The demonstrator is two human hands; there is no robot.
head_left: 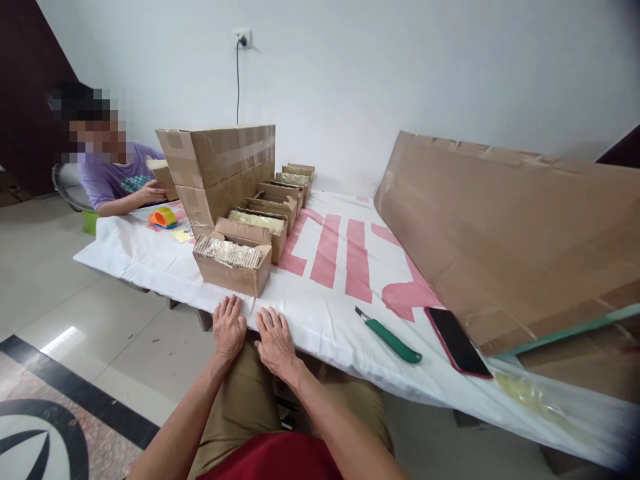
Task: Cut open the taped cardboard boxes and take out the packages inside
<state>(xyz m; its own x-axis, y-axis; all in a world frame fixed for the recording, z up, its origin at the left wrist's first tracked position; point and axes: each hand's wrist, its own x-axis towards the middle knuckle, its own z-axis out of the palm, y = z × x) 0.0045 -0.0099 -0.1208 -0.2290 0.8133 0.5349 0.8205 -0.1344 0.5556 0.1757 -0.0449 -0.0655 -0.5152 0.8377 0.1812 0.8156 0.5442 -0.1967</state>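
Note:
Flat on the front edge of the white cloth (pixel 310 327) lies my left hand (pixel 230 328), its fingers stretched out and nothing in it. Beside it, a small gap to the right, my right hand (pixel 275 339) rests on the same edge, also flat and holding nothing. Just beyond my fingertips stands an open cardboard box (pixel 233 275) with crinkled, printed packing in its top. Behind that box, a row of similar open boxes (pixel 280 240) runs back towards the wall. To the right of my right hand lies a green utility knife (pixel 390 339) with its blade out.
Closed cartons (pixel 220 163) are stacked at the left. A co-worker (pixel 117 177) across the table's left side holds a small box (pixel 165 180). An orange and yellow tape roll (pixel 163 217) lies near. At right are a phone (pixel 457 341) and a large cardboard sheet (pixel 515 233).

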